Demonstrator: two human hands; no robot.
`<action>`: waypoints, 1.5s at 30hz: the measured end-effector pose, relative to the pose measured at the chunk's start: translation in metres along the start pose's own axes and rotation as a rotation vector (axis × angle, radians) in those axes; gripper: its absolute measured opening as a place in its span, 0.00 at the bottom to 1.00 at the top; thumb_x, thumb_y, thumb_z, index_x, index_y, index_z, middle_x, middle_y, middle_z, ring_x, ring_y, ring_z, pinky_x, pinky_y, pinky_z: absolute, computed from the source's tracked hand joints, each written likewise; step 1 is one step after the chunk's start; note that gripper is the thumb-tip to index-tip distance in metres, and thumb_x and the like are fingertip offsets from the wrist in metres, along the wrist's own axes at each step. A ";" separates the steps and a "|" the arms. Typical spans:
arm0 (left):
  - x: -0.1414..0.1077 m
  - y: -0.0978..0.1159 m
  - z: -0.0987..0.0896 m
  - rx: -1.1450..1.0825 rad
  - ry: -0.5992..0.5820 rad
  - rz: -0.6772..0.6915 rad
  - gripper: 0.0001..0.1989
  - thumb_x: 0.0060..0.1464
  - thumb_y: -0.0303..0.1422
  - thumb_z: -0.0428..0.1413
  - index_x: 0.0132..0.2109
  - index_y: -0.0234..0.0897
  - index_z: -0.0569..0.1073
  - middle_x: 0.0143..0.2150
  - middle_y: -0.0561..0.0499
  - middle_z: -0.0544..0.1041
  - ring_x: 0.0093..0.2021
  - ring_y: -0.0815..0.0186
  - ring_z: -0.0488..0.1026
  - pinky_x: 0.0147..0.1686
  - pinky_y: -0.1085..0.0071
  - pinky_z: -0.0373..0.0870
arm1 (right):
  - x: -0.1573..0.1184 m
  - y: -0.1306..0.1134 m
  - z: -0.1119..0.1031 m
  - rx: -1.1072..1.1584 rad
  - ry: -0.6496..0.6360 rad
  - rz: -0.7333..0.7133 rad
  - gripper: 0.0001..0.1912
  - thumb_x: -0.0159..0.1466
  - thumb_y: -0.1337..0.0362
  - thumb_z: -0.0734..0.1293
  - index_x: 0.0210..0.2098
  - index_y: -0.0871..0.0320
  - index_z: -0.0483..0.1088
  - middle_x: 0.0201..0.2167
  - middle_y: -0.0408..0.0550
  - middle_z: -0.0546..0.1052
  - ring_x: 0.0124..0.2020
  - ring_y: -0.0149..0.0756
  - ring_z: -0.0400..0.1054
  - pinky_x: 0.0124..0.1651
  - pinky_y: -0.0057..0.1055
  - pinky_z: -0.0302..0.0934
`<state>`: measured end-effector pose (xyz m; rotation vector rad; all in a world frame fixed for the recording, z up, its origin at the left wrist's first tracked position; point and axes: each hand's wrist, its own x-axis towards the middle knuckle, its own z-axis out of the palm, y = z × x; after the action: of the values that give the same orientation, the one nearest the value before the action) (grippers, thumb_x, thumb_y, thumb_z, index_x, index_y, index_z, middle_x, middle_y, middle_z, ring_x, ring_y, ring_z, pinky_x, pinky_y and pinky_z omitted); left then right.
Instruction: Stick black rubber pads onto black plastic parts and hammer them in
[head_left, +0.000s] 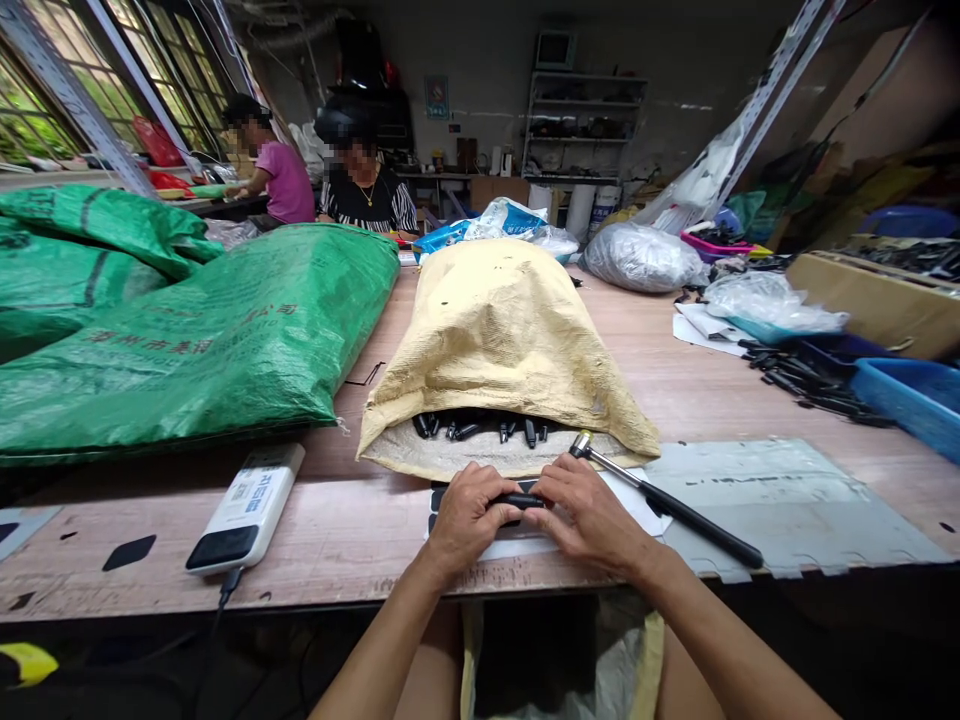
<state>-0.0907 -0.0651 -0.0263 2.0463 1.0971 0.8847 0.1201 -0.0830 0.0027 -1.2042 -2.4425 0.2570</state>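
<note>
Both hands meet at the table's front edge around a small black plastic piece (519, 500); its exact kind is not clear. My left hand (466, 512) pinches one end between thumb and fingers, and my right hand (577, 505) pinches the other. Under them lies a white sheet (637, 500) with dark rectangles. Just beyond, a yellow woven sack (502, 330) lies with its mouth towards me, several similar black pieces (530, 432) showing inside. Right of my right hand rests a small hammer (675, 515) with a black grip, its head by the sack's mouth.
A white power bank (247, 510) with a cable lies left, before a green woven sack (225, 340). At right are a grey mat (810, 505), black pieces (810, 385) and a blue tray (911, 395). An open sack (652, 660) sits below the edge. Two people sit at the back left.
</note>
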 end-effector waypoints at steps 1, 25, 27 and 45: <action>0.000 0.001 0.000 -0.009 0.000 -0.003 0.08 0.55 0.28 0.61 0.42 0.42 0.81 0.35 0.52 0.77 0.42 0.61 0.68 0.45 0.64 0.61 | -0.001 -0.001 -0.002 0.023 -0.003 0.020 0.10 0.66 0.58 0.68 0.32 0.57 0.67 0.31 0.44 0.71 0.38 0.37 0.57 0.43 0.37 0.51; -0.002 0.002 0.001 0.161 -0.046 0.027 0.07 0.61 0.35 0.57 0.44 0.42 0.79 0.37 0.52 0.79 0.43 0.60 0.69 0.45 0.63 0.61 | -0.004 0.006 -0.010 -0.019 -0.029 0.051 0.08 0.67 0.58 0.66 0.40 0.55 0.71 0.34 0.45 0.74 0.39 0.37 0.60 0.44 0.37 0.51; -0.002 0.002 0.001 0.165 -0.042 0.029 0.06 0.61 0.34 0.58 0.44 0.41 0.78 0.38 0.52 0.79 0.43 0.60 0.69 0.44 0.63 0.60 | -0.002 0.006 -0.010 -0.013 -0.068 0.061 0.10 0.66 0.55 0.67 0.38 0.55 0.70 0.33 0.44 0.73 0.38 0.37 0.60 0.43 0.36 0.51; -0.003 -0.004 0.004 0.203 0.026 0.039 0.07 0.59 0.30 0.57 0.42 0.39 0.79 0.36 0.49 0.77 0.40 0.59 0.67 0.41 0.63 0.63 | 0.008 0.003 0.017 0.055 -0.030 0.072 0.15 0.69 0.59 0.62 0.27 0.57 0.67 0.28 0.46 0.72 0.35 0.37 0.60 0.40 0.35 0.54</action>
<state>-0.0905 -0.0665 -0.0320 2.2332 1.2079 0.8506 0.1103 -0.0750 -0.0117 -1.2744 -2.4039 0.3632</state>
